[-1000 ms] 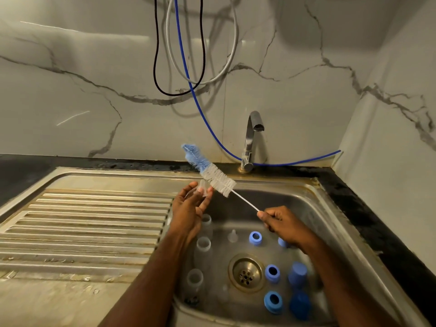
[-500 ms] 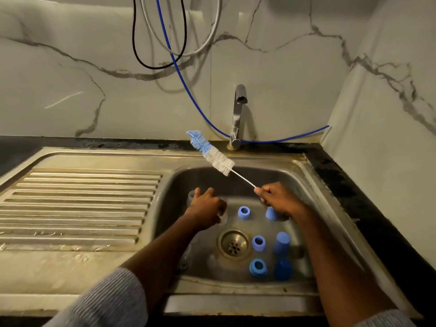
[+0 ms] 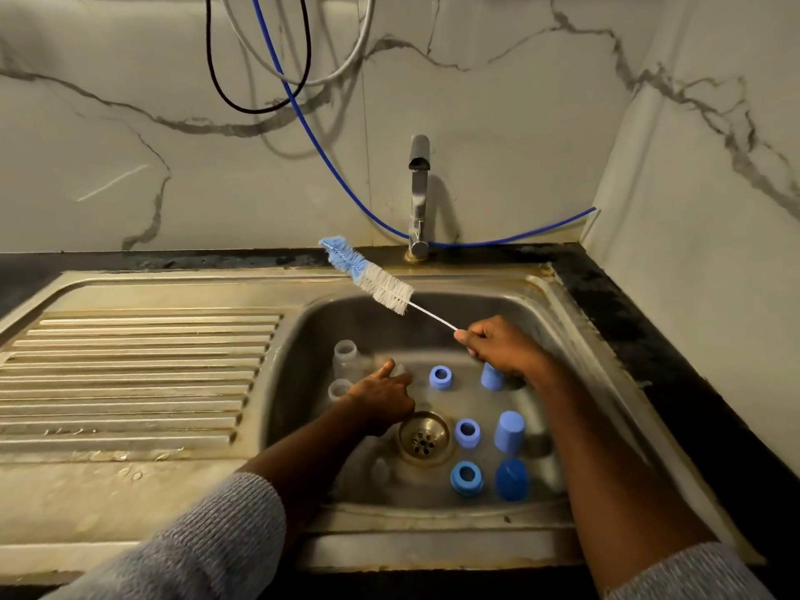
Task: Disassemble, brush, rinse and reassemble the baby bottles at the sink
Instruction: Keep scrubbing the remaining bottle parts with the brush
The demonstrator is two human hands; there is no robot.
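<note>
**Parts apart in the basin, brushing under way**

In the near part of the sink (image 3: 562, 305), by its front wall, a blue ring (image 3: 466, 477) and a blue cap (image 3: 512, 479) stand beside the drain (image 3: 423, 436); another ring (image 3: 467, 432) and cap (image 3: 509, 431) stand just behind them. The bottles look fully taken apart, so disassembly seems done; judging by the dry-looking tap, rinsing and reassembly are left.

Toward the middle, the left hand (image 3: 383, 400) reaches down with fingers curled at a small clear piece; motion blur hides whether it grips it. Two clear bottles (image 3: 345, 355) stand open-mouthed at the basin's left wall. The right hand (image 3: 498, 346) pinches the wire handle of the bottle brush (image 3: 368, 277), whose bristles point up over the sink's far-left rim.

Farther off, the ribbed drainboard (image 3: 138, 374) runs left, the tap (image 3: 419, 197) stands at the back edge, and a marble-veined wall carries looped cables and a blue hose (image 3: 329, 166).
</note>
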